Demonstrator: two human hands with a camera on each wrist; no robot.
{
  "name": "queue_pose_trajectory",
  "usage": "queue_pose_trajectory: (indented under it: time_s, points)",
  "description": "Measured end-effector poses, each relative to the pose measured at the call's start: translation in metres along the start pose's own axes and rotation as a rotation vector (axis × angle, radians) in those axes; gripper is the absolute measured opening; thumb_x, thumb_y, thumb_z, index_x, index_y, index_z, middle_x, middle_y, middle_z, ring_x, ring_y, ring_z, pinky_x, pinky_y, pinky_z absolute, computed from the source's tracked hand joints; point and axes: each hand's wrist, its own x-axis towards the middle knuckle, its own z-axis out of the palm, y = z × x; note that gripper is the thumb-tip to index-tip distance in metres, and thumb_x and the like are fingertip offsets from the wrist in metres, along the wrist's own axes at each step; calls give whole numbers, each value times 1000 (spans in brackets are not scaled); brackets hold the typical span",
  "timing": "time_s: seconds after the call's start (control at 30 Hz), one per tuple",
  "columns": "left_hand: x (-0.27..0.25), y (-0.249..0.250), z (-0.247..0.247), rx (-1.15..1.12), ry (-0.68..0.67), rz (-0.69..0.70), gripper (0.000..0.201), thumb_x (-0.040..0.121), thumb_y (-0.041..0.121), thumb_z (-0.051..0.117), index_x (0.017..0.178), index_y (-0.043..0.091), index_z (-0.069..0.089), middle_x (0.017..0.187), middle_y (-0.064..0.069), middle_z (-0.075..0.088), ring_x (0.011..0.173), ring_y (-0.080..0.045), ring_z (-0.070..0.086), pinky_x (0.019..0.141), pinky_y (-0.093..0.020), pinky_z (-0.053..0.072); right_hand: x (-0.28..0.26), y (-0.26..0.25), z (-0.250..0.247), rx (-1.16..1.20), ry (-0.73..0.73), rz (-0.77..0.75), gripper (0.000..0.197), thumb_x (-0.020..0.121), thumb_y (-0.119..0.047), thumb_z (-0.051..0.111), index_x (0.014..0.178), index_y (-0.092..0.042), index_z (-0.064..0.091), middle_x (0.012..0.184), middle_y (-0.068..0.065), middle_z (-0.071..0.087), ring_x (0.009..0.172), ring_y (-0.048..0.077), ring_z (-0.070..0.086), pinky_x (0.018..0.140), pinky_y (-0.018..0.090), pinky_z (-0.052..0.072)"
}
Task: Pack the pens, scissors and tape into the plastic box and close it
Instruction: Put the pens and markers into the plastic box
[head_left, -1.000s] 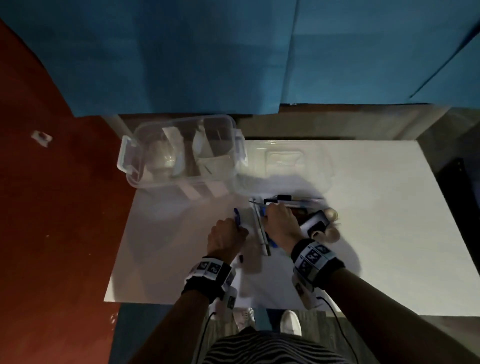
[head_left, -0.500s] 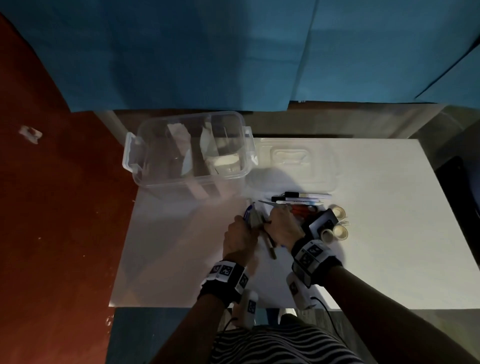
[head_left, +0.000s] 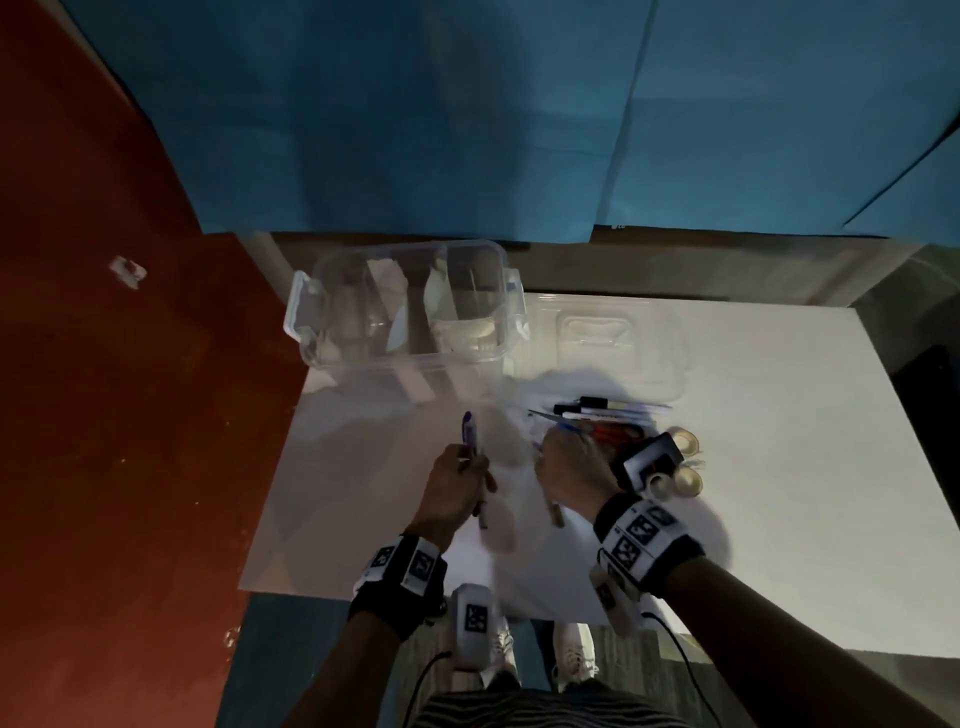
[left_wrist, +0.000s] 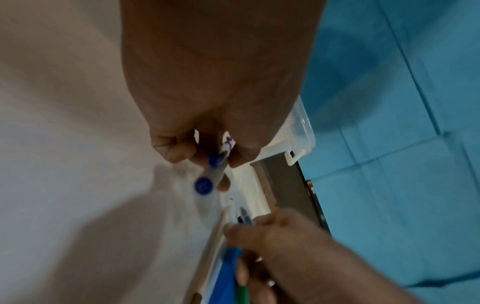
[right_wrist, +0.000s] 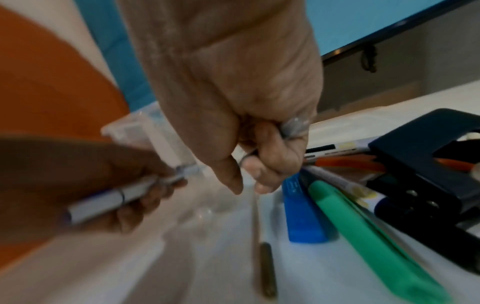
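My left hand (head_left: 467, 470) grips a couple of blue-capped pens (left_wrist: 207, 174), tips pointing toward the clear plastic box (head_left: 400, 358), which stands open at the table's far left. Its lid (head_left: 597, 343) lies flat to the right of it. My right hand (head_left: 553, 452) is curled over the pen pile (head_left: 608, 410) and pinches a slim beige pen (right_wrist: 265, 257) that trails back toward me. Beside the right fingers (right_wrist: 265, 170) lie a green pen (right_wrist: 363, 236) and a blue one (right_wrist: 301, 216). Orange-handled scissors (head_left: 618, 432) and two tape rolls (head_left: 688, 480) lie to the right.
A black dispenser-like tool (right_wrist: 428, 164) sits on the pile just right of my right hand. The white table (head_left: 779, 467) ends at a red floor (head_left: 130, 467) on the left. A blue backdrop (head_left: 519, 130) hangs behind the box.
Half a second ago both hands met over the pens. The left hand has since drawn away to the left, carrying its pens; the right hand stays on the pile.
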Motion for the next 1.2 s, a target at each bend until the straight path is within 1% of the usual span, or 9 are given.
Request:
queue_pose_trajectory:
  time_s: [0.13, 0.33, 0.53, 0.67, 0.77, 0.83, 0.9, 1.0, 1.2]
  points:
    - [-19, 10, -13, -51, -122, 45, 29, 102, 23, 48, 113, -3, 54, 94, -17, 74, 84, -33, 71, 74, -47, 57, -12, -6, 15, -84, -36, -15, 23, 99, -11, 39, 111, -1, 55, 117, 17, 63, 104, 35, 63, 69, 32, 42]
    - [-44, 63, -69, -108, -191, 250, 18, 101, 11, 49, 116, 3, 56, 102, -24, 70, 88, -34, 73, 83, -47, 59, -12, -23, -40, -19, -135, -87, 17, 84, -31, 56, 82, -16, 47, 100, 12, 61, 96, 31, 62, 69, 31, 40]
    - [-13, 116, -130, -179, -72, 366, 37, 96, -8, 46, 128, 10, 53, 110, -13, 68, 98, -25, 71, 83, -33, 59, 0, -80, -128, 513, -130, -242, 13, 91, -13, 60, 79, -8, 58, 67, 16, 69, 39, 5, 53, 46, 21, 41]
    - [17, 131, -155, -148, 27, 358, 35, 94, -10, 49, 125, 6, 54, 106, -12, 69, 93, -26, 73, 90, -43, 57, 34, -116, -133, 542, -113, -321, 23, 92, -24, 60, 70, -19, 62, 71, 6, 73, 58, 10, 60, 62, 27, 45]
    - [39, 136, -164, -91, 89, 347, 34, 92, -11, 52, 117, 11, 59, 102, -11, 69, 80, -19, 77, 88, -48, 58, 57, -134, -123, 614, -138, -281, 14, 94, -15, 57, 82, -15, 63, 78, 11, 72, 60, 14, 62, 53, 24, 45]
    - [51, 136, -167, -64, 122, 328, 37, 90, -10, 54, 107, 22, 61, 107, -14, 69, 83, -26, 76, 89, -55, 57, 67, -147, -115, 659, -112, -239, 10, 93, -8, 56, 88, -11, 64, 77, 10, 71, 57, 13, 62, 47, 21, 43]
    - [61, 135, -169, -66, 147, 302, 33, 90, -8, 56, 113, 16, 59, 111, -17, 69, 89, -33, 74, 89, -57, 57, 76, -158, -108, 733, -66, -211, 11, 94, -6, 56, 86, -9, 63, 72, 9, 69, 50, 8, 62, 43, 20, 43]
    - [68, 136, -170, -86, 194, 260, 38, 91, -7, 56, 128, 3, 52, 101, -14, 70, 82, -30, 74, 80, -47, 60, 87, -174, -101, 811, 10, -145, 13, 97, -11, 55, 87, -8, 63, 67, 9, 69, 44, 6, 61, 40, 17, 43]
    - [60, 148, -152, -157, 176, 232, 22, 91, -7, 57, 110, 3, 57, 90, -14, 68, 65, -25, 72, 65, -40, 61, 95, -177, -93, 952, 157, 21, 17, 95, -8, 55, 81, -8, 63, 69, 10, 68, 52, 15, 61, 45, 22, 44]
